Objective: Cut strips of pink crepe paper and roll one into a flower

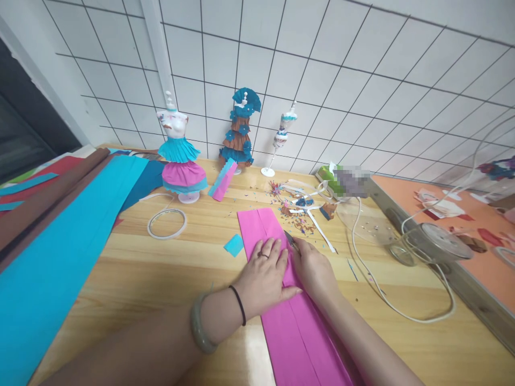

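A long folded strip of pink crepe paper lies on the wooden table, running from the middle toward me. My left hand lies flat on it with fingers stretched out, pressing the paper down. My right hand is closed around scissors; their blades sit at the paper's right edge just beyond my fingers. A small cut piece of blue paper lies left of the strip.
Sheets of blue crepe paper and brown paper cover the left side. Three small mannequins in paper dresses stand at the wall. A tape ring, paper scraps, a white cord and a ribbon spool lie nearby.
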{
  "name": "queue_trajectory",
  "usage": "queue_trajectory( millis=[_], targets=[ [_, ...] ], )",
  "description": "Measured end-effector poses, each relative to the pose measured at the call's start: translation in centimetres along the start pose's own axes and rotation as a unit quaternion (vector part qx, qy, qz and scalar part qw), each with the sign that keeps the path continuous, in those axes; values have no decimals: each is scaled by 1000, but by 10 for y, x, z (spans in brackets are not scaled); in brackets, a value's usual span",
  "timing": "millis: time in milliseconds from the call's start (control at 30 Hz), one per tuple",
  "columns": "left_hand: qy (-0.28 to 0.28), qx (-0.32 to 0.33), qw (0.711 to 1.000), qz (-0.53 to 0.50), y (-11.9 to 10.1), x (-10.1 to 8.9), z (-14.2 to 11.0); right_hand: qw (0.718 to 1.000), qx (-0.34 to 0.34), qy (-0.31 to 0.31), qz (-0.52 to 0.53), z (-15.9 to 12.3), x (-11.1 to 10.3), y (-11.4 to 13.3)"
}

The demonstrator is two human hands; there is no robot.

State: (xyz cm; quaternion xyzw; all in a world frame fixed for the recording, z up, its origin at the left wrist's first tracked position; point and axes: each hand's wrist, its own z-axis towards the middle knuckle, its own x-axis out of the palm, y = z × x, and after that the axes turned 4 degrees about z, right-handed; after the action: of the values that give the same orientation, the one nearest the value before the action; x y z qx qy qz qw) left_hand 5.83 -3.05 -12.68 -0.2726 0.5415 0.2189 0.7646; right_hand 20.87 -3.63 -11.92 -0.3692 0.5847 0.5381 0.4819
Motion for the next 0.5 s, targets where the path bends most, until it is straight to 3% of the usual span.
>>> queue_trajectory(
  millis=[500],
  targets=[
    [-5, -7, 1000, 6, -2, 2, -1, 1000, -4, 3, 6, 1, -2, 2]
  ],
)
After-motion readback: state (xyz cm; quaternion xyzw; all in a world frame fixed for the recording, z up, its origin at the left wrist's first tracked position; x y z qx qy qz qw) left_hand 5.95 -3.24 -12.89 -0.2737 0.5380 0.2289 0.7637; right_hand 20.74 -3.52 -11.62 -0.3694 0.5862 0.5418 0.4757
